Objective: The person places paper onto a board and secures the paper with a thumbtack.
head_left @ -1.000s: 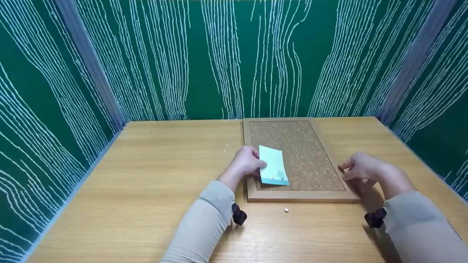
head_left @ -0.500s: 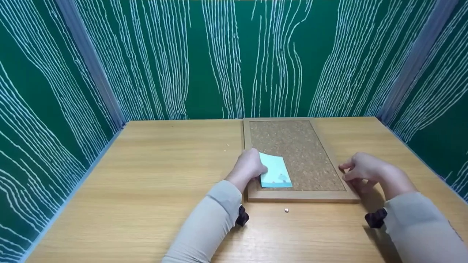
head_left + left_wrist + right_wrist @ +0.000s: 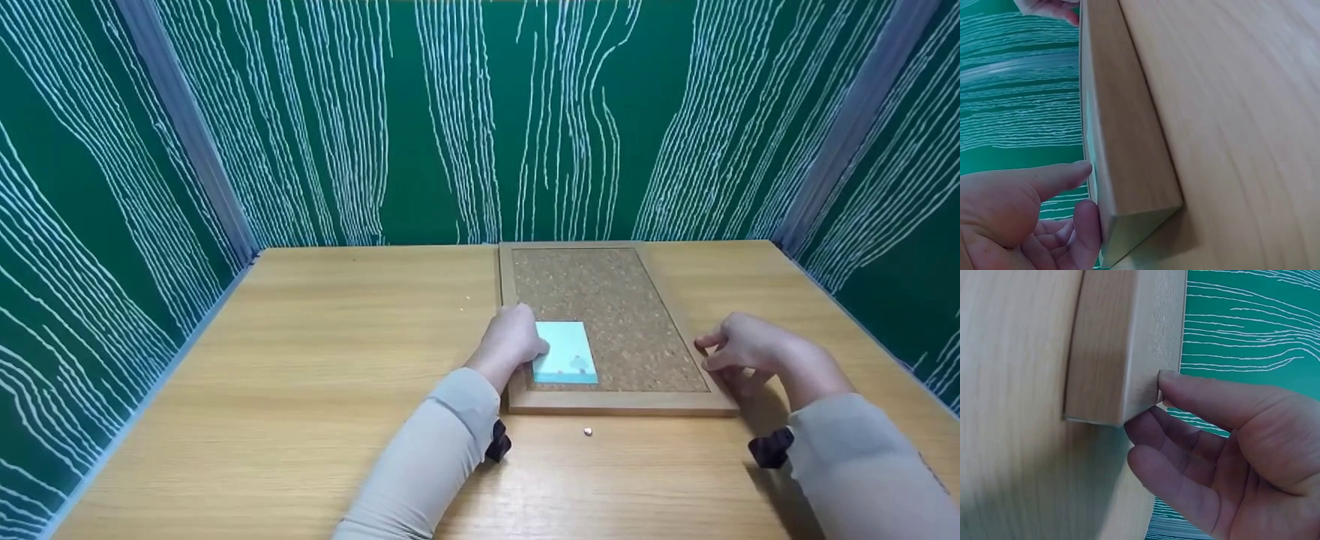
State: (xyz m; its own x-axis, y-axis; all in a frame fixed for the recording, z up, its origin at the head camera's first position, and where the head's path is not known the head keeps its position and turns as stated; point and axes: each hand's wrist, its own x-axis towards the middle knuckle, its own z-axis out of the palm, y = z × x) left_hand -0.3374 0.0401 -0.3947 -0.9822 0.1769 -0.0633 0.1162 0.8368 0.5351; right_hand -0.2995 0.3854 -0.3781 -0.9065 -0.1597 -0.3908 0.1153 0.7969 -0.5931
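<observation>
A framed corkboard (image 3: 622,315) lies on the table. Over its near left corner is a pale mint sheet of note paper (image 3: 564,349), with a darker strip and small printed figures along its bottom. My left hand (image 3: 510,341) holds the paper at its left edge, thumb on top. In the left wrist view, that thumb reaches the board's face while the other fingers curl beside the wooden frame (image 3: 1129,112). My right hand (image 3: 754,349) grips the frame's right side near the front corner. Its thumb lies on the face and its fingers at the side in the right wrist view.
A small shiny bit (image 3: 587,432) lies on the wooden table (image 3: 300,390) in front of the corkboard. Tiny pale specks (image 3: 465,304) are left of the board. Green walls (image 3: 442,112) with white lines stand behind and at both sides.
My left hand has moved slightly nearer and to the right, lowering the tilted paper until it looks flat and straighter on the cork. The right hand has kept its place on the frame.
</observation>
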